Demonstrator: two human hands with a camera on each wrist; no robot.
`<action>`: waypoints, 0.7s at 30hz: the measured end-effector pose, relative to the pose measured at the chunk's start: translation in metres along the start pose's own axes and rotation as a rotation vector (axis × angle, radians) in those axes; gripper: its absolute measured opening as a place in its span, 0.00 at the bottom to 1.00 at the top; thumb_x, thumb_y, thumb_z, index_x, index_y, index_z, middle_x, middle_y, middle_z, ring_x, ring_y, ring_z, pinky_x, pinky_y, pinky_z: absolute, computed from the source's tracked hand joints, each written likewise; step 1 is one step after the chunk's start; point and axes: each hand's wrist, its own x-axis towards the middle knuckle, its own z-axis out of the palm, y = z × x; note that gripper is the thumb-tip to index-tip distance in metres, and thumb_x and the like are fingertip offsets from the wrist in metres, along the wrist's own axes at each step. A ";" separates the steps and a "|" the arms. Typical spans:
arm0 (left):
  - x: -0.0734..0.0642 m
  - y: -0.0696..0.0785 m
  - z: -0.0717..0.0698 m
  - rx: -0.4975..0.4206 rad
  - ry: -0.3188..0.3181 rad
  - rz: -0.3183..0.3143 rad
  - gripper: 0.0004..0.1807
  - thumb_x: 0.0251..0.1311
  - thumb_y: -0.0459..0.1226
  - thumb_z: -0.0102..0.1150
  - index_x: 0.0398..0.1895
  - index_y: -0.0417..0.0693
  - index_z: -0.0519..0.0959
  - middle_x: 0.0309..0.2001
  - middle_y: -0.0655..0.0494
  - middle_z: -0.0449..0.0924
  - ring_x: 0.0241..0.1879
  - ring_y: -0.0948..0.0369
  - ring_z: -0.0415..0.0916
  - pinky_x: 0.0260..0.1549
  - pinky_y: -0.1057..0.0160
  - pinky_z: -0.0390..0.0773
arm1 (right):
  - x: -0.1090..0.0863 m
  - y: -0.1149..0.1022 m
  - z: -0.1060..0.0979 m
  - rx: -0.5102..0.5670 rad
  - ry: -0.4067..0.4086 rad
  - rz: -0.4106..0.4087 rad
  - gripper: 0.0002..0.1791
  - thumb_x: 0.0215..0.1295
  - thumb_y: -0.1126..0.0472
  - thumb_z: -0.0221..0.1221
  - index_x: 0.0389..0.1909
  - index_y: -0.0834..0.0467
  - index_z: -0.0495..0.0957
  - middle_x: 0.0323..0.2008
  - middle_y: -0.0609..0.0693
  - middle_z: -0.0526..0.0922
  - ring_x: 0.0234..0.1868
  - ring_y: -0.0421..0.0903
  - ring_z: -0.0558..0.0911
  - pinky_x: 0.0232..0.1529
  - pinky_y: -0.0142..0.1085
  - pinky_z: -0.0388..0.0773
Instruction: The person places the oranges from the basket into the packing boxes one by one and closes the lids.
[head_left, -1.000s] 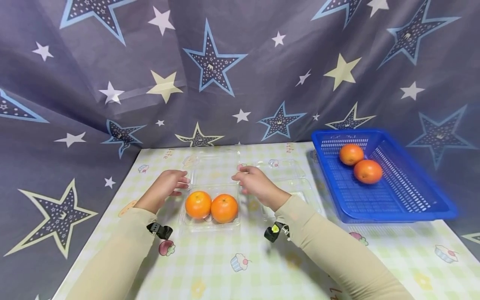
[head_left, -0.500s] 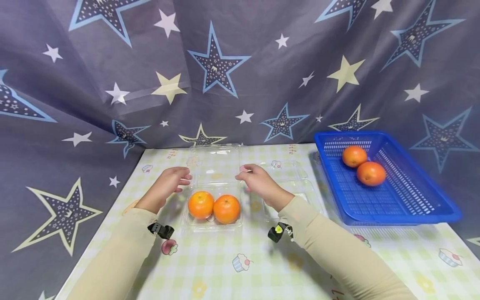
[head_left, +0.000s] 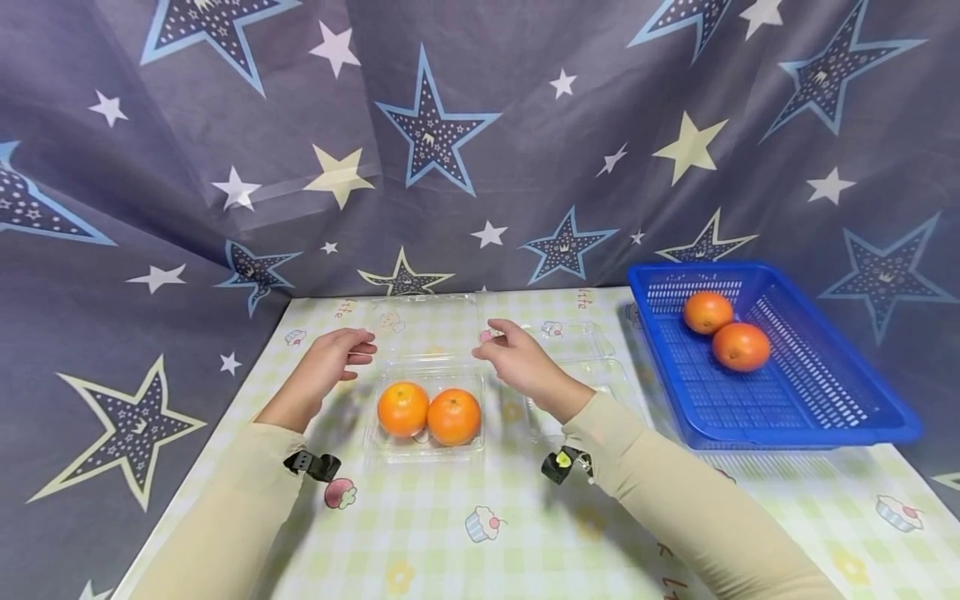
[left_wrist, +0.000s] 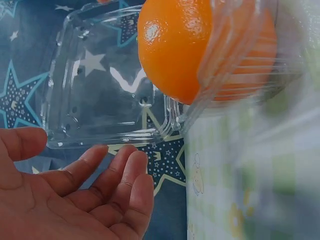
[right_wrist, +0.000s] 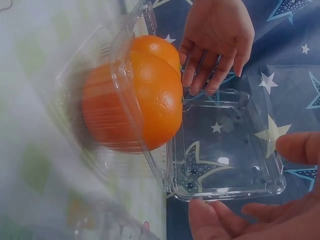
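Observation:
Two oranges (head_left: 453, 417) sit side by side in the base of a clear plastic clamshell box (head_left: 427, 455). Its hinged lid (head_left: 426, 329) is raised at the far side, behind the fruit. My left hand (head_left: 326, 367) hovers at the lid's left edge, thumb and fingers spread apart with nothing between them. On the opposite side is my right hand (head_left: 521, 362), its fingers loosely bent beside the lid's right edge. In the right wrist view, my right fingertips (right_wrist: 202, 212) lie right at the rim of the lid (right_wrist: 220, 150), the thumb apart from them.
A second clear plastic box (head_left: 585, 400) lies on the table beyond my right forearm, partly hidden by it. At the right, a blue basket (head_left: 795, 433) holds two more oranges (head_left: 741, 347). A star-patterned curtain (head_left: 480, 167) hangs behind the table.
Over the last half second my left hand has drawn slightly left from the lid and my right hand slightly right. The lid leans back a little more. The oranges stay put.

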 end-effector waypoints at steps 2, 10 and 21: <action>-0.002 0.000 0.000 0.005 0.003 0.008 0.34 0.82 0.54 0.33 0.74 0.38 0.67 0.70 0.37 0.73 0.69 0.42 0.71 0.63 0.45 0.74 | -0.002 -0.001 0.000 -0.039 0.005 -0.016 0.38 0.72 0.52 0.57 0.79 0.57 0.59 0.66 0.58 0.76 0.66 0.55 0.77 0.67 0.52 0.75; -0.015 -0.003 -0.002 0.009 0.025 0.039 0.35 0.81 0.58 0.31 0.70 0.39 0.71 0.70 0.39 0.73 0.67 0.44 0.73 0.55 0.53 0.77 | -0.012 0.002 -0.001 -0.167 0.024 -0.070 0.30 0.72 0.51 0.58 0.73 0.54 0.69 0.66 0.56 0.76 0.65 0.54 0.77 0.65 0.51 0.76; -0.034 -0.008 -0.001 -0.045 0.057 -0.002 0.39 0.78 0.64 0.31 0.65 0.41 0.75 0.68 0.42 0.75 0.60 0.53 0.80 0.53 0.57 0.78 | -0.031 0.004 0.003 -0.126 0.010 -0.076 0.27 0.76 0.45 0.52 0.69 0.54 0.72 0.68 0.52 0.76 0.65 0.53 0.77 0.54 0.48 0.83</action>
